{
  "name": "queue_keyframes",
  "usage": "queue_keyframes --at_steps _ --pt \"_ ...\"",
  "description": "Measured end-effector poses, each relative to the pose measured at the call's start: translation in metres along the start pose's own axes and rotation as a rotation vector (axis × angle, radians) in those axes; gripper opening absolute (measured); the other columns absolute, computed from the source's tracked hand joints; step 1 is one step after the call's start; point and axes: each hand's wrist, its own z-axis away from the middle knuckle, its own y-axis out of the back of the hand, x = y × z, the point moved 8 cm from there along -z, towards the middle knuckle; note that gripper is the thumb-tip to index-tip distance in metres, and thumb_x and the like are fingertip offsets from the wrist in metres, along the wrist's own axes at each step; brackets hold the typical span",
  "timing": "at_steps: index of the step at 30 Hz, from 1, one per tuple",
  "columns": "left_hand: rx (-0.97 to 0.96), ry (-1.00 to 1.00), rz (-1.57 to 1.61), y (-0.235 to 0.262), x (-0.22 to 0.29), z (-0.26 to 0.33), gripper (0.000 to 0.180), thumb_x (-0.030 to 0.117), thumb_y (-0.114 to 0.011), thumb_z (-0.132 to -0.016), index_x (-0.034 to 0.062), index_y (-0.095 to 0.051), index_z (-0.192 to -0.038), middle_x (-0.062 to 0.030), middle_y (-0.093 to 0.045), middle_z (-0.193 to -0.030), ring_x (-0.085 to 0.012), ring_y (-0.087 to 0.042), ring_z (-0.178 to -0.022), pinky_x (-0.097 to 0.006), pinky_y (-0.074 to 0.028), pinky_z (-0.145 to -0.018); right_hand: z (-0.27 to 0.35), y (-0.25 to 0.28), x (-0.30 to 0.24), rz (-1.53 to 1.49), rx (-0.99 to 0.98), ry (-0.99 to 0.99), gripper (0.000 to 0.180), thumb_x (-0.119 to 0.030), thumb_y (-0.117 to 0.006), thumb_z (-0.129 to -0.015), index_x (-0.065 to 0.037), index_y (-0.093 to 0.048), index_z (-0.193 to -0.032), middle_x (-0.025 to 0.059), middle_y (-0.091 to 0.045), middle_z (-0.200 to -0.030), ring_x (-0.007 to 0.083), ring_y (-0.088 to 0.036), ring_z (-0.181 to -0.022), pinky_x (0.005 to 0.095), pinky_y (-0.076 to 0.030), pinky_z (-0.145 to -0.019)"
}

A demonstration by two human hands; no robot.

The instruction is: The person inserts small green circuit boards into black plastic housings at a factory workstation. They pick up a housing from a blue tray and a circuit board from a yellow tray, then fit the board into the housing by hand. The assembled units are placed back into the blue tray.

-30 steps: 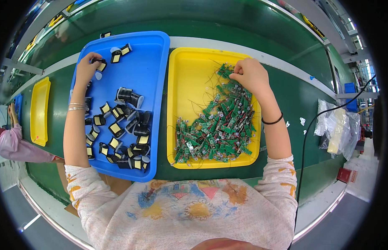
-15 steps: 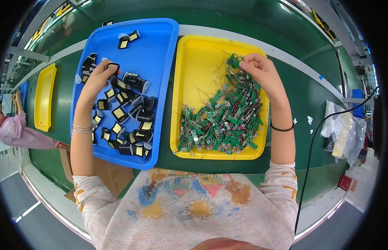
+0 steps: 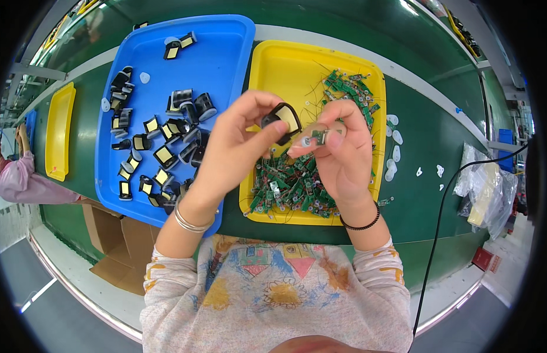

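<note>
My left hand (image 3: 241, 138) is closed on a black plastic casing (image 3: 288, 120) with a pale yellow pad, pinched between thumb and fingers over the gap between the two trays. Close beside it, my right hand (image 3: 347, 147) pinches a small green circuit board (image 3: 320, 136) with a round grey part at its end. Something see-through seems to lie around the board; its edges are hard to make out. Below the hands a yellow tray (image 3: 273, 65) holds a heap of similar boards (image 3: 297, 185) with thin wires. Several more black casings (image 3: 164, 156) lie in the blue tray (image 3: 167, 76).
Right of the yellow tray, clear oval pieces (image 3: 397, 136) lie in a row on the green table (image 3: 426, 206). A black cable (image 3: 441, 217) runs past clear plastic bags (image 3: 488, 188). Another yellow tray (image 3: 60, 132) and a person in pink (image 3: 29, 179) are at far left; a cardboard box (image 3: 123, 241) stands below.
My left hand has come right from the blue tray with a black casing. My right hand has moved left and nearer with a circuit board. The clear ovals, earlier behind my right forearm, now show.
</note>
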Motion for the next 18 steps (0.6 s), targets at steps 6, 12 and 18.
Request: queue_keyframes --at_steps 6,12,18 --pt "-0.093 0.132 0.147 -0.010 -0.020 0.007 0.027 -0.001 -0.053 -0.081 0.0020 -0.044 -0.106 -0.0110 -0.056 -0.105 -0.0107 -0.055 -0.081 -0.021 -0.049 -0.059 0.002 0.017 0.016 -0.087 -0.028 0.004 0.010 -0.004 -0.051 -0.082 0.000 -0.047 -0.090 0.0118 -0.059 -0.080 0.0231 -0.062 -0.075 0.0329 -0.052 -0.067" --pt "0.063 0.006 0.259 0.008 -0.021 0.006 0.025 0.002 -0.051 -0.084 0.0049 -0.037 -0.104 -0.0154 -0.059 -0.093 -0.0086 -0.055 -0.067 -0.017 -0.045 -0.051 0.008 0.021 0.035 -0.107 -0.021 -0.156 0.012 -0.011 -0.050 -0.086 -0.002 -0.045 -0.092 0.0086 -0.056 -0.074 0.0171 -0.057 -0.065 0.0294 -0.048 -0.059" --pt "-0.035 0.045 0.187 -0.007 -0.033 0.011 0.014 0.013 -0.047 -0.088 0.0034 -0.047 -0.099 -0.0033 -0.055 -0.084 -0.0068 -0.053 -0.069 -0.016 -0.043 -0.051 0.009 0.011 0.041 -0.178 0.008 -0.202 0.017 -0.021 -0.046 -0.090 -0.006 -0.041 -0.095 0.0037 -0.047 -0.067 0.0116 -0.048 -0.061 0.0266 -0.043 -0.061"
